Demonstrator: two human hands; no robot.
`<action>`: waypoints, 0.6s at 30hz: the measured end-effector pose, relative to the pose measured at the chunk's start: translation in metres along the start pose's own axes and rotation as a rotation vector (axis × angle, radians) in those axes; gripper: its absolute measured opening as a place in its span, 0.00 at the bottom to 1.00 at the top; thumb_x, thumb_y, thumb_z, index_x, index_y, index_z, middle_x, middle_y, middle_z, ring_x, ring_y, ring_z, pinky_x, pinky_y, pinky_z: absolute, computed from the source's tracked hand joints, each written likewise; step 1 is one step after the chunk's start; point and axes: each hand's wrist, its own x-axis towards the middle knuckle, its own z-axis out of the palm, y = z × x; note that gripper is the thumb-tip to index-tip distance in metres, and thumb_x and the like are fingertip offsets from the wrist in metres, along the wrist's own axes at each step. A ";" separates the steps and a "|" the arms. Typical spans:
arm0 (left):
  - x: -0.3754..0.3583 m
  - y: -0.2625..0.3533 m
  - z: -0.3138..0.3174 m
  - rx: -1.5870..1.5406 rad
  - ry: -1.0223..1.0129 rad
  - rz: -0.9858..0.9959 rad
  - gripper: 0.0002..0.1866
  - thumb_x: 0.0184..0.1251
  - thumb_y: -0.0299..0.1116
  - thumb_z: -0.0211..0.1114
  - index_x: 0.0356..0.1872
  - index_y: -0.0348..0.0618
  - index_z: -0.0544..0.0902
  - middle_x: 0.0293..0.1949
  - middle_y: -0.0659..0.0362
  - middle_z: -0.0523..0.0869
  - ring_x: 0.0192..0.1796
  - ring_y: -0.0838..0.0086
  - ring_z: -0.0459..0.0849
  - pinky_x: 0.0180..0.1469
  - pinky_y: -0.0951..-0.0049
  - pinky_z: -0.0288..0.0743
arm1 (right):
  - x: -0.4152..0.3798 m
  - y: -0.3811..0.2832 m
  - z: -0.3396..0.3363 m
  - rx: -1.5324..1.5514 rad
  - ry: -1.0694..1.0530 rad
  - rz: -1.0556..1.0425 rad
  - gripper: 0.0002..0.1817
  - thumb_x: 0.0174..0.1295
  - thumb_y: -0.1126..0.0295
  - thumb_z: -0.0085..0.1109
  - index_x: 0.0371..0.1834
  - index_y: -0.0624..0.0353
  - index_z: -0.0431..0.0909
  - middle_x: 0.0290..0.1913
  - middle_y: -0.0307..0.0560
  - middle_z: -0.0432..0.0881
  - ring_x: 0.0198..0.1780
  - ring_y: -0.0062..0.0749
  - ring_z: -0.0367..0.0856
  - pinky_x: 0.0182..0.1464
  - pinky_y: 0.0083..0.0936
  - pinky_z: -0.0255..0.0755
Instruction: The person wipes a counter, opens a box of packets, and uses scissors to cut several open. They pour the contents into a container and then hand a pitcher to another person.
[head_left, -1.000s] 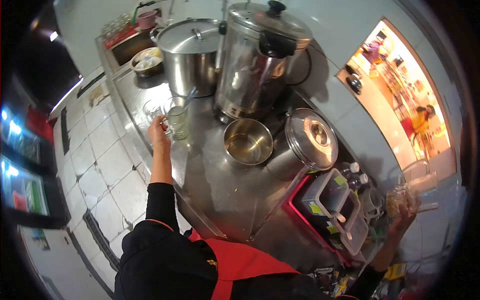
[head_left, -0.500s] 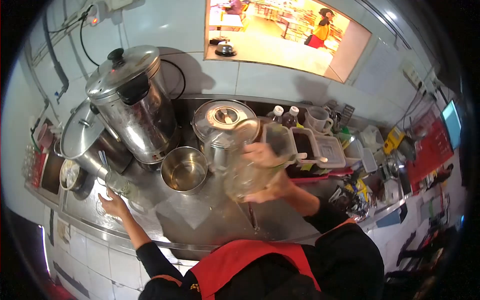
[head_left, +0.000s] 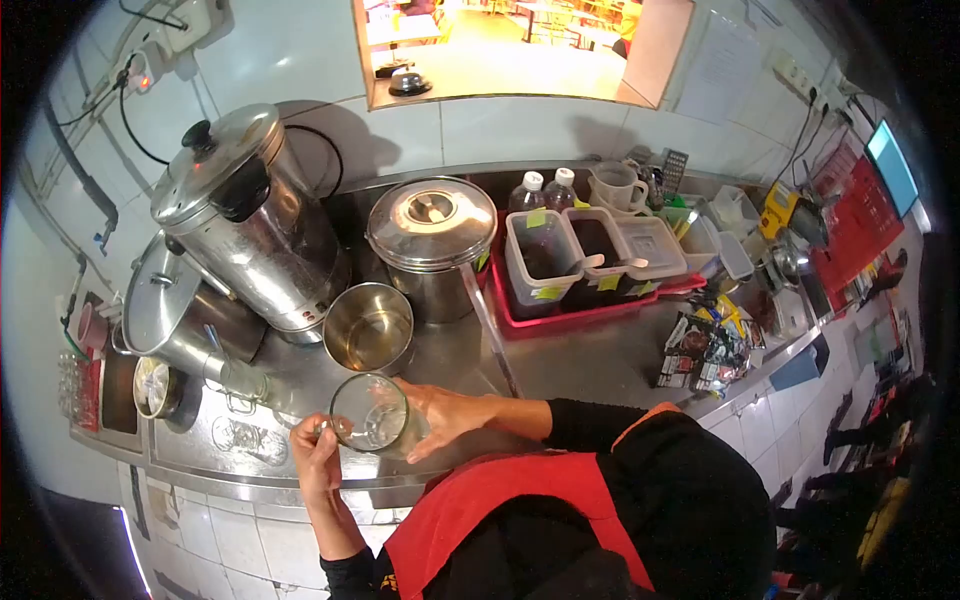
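Observation:
A clear glass mug [head_left: 370, 412] is held in front of me over the counter's front edge, its open mouth facing up toward the camera. My left hand [head_left: 316, 455] grips the mug's left side, where the handle seems to be. Around the opposite side wrap the fingers of my right hand [head_left: 445, 415]. Just beyond the mug stands a steel pot [head_left: 368, 328] without a lid. Left of it, another glass [head_left: 238, 375] with a handle holds what looks like a spoon. Some clear glassware [head_left: 245, 440] lies near my left hand.
A tall steel urn [head_left: 255, 220] and a lidded stockpot [head_left: 190, 300] stand at the left. Behind the steel pot is a lidded steel container [head_left: 432, 240]. Plastic tubs [head_left: 545, 255] with spoons sit in a red tray [head_left: 570, 325]. Foil packets [head_left: 700, 350] lie at right.
My right hand has come down and left with the clear glass, which was blurred and raised over the counter. My left hand has moved right, onto the mug. The view has shifted.

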 end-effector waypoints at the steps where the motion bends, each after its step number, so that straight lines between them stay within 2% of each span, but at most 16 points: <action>1: -0.003 -0.005 -0.006 0.002 -0.013 -0.001 0.11 0.57 0.35 0.63 0.22 0.41 0.73 0.19 0.61 0.73 0.23 0.77 0.70 0.37 0.72 0.70 | -0.003 0.005 0.001 -0.117 0.067 -0.017 0.52 0.36 0.60 0.73 0.64 0.63 0.50 0.52 0.55 0.72 0.54 0.40 0.72 0.55 0.33 0.66; 3: -0.006 -0.014 -0.026 0.019 0.136 -0.061 0.13 0.58 0.32 0.61 0.16 0.43 0.71 0.17 0.65 0.70 0.21 0.81 0.66 0.32 0.78 0.64 | -0.010 0.011 -0.003 -0.233 0.144 -0.033 0.50 0.39 0.59 0.72 0.63 0.63 0.50 0.53 0.55 0.71 0.54 0.41 0.72 0.55 0.34 0.66; 4: -0.007 -0.019 -0.031 0.061 0.189 -0.034 0.17 0.58 0.29 0.60 0.12 0.46 0.67 0.14 0.67 0.66 0.20 0.83 0.62 0.28 0.81 0.58 | -0.017 0.013 -0.013 -0.182 0.083 0.040 0.48 0.41 0.58 0.71 0.63 0.62 0.53 0.52 0.55 0.72 0.52 0.42 0.73 0.53 0.35 0.67; 5: -0.007 -0.023 -0.039 0.065 0.178 -0.033 0.17 0.58 0.29 0.60 0.12 0.46 0.67 0.14 0.67 0.66 0.20 0.83 0.62 0.28 0.81 0.58 | -0.025 0.011 -0.023 -0.129 0.023 0.114 0.45 0.43 0.57 0.70 0.62 0.61 0.55 0.51 0.55 0.73 0.51 0.43 0.74 0.52 0.35 0.69; 6: -0.008 -0.027 -0.051 0.068 0.242 -0.009 0.17 0.58 0.29 0.60 0.12 0.47 0.67 0.14 0.68 0.66 0.20 0.84 0.61 0.27 0.81 0.57 | -0.036 0.004 -0.032 -0.111 0.038 0.197 0.38 0.46 0.57 0.68 0.59 0.59 0.61 0.48 0.53 0.76 0.47 0.39 0.77 0.49 0.33 0.71; 7: -0.008 -0.032 -0.061 0.069 0.306 0.016 0.18 0.58 0.29 0.61 0.11 0.47 0.66 0.14 0.68 0.66 0.20 0.85 0.60 0.27 0.82 0.57 | -0.046 0.002 -0.037 -0.115 0.050 0.195 0.38 0.46 0.57 0.68 0.59 0.59 0.61 0.48 0.53 0.76 0.47 0.39 0.77 0.49 0.33 0.71; 8: -0.008 -0.035 -0.069 0.073 0.387 0.035 0.19 0.60 0.30 0.60 0.11 0.48 0.65 0.13 0.68 0.64 0.19 0.85 0.58 0.27 0.81 0.56 | -0.057 0.003 -0.041 -0.102 0.064 0.298 0.37 0.45 0.54 0.68 0.57 0.60 0.64 0.47 0.55 0.76 0.45 0.37 0.78 0.47 0.31 0.72; 9: -0.007 -0.038 -0.076 0.074 0.378 0.036 0.19 0.60 0.30 0.60 0.11 0.48 0.65 0.13 0.68 0.64 0.19 0.85 0.58 0.27 0.81 0.56 | -0.068 0.004 -0.044 -0.085 0.076 0.401 0.37 0.44 0.51 0.68 0.55 0.61 0.67 0.45 0.56 0.77 0.42 0.36 0.79 0.44 0.30 0.72; 10: -0.004 -0.042 -0.084 0.038 0.431 0.079 0.19 0.60 0.30 0.60 0.10 0.49 0.65 0.13 0.68 0.64 0.20 0.85 0.59 0.28 0.82 0.56 | -0.079 0.004 -0.045 -0.086 0.083 0.399 0.37 0.44 0.51 0.68 0.55 0.61 0.67 0.45 0.56 0.77 0.42 0.36 0.79 0.44 0.30 0.72; 12: 0.000 -0.050 -0.096 0.064 0.539 0.137 0.19 0.60 0.30 0.60 0.10 0.49 0.66 0.14 0.67 0.67 0.20 0.84 0.61 0.28 0.82 0.56 | -0.101 0.004 -0.043 -0.028 0.216 0.474 0.31 0.47 0.54 0.67 0.50 0.61 0.71 0.39 0.52 0.80 0.37 0.29 0.80 0.40 0.25 0.73; 13: 0.005 -0.055 -0.101 0.067 0.532 0.139 0.19 0.60 0.30 0.60 0.10 0.49 0.66 0.14 0.67 0.67 0.20 0.84 0.61 0.28 0.82 0.56 | -0.110 0.006 -0.042 -0.027 0.223 0.472 0.31 0.47 0.54 0.67 0.50 0.61 0.71 0.39 0.52 0.80 0.37 0.29 0.80 0.40 0.25 0.73; 15: 0.015 -0.058 -0.099 0.032 0.689 0.153 0.19 0.60 0.31 0.61 0.10 0.49 0.66 0.14 0.66 0.69 0.21 0.84 0.63 0.28 0.81 0.57 | -0.123 0.003 -0.037 -0.021 0.306 0.429 0.25 0.50 0.58 0.66 0.47 0.61 0.73 0.34 0.48 0.81 0.33 0.25 0.80 0.36 0.21 0.73; 16: 0.018 -0.063 -0.113 0.030 0.666 0.139 0.18 0.59 0.32 0.62 0.11 0.48 0.69 0.16 0.66 0.70 0.23 0.83 0.65 0.29 0.80 0.58 | -0.129 0.002 -0.035 -0.018 0.315 0.432 0.25 0.50 0.58 0.66 0.47 0.61 0.73 0.34 0.48 0.81 0.33 0.25 0.80 0.36 0.21 0.73; 18: 0.029 -0.070 -0.116 0.029 0.730 0.172 0.16 0.59 0.33 0.62 0.13 0.47 0.70 0.17 0.65 0.72 0.24 0.82 0.67 0.29 0.80 0.58 | -0.134 -0.012 -0.033 0.085 0.331 0.536 0.22 0.51 0.61 0.65 0.46 0.60 0.74 0.32 0.45 0.81 0.32 0.23 0.80 0.34 0.20 0.73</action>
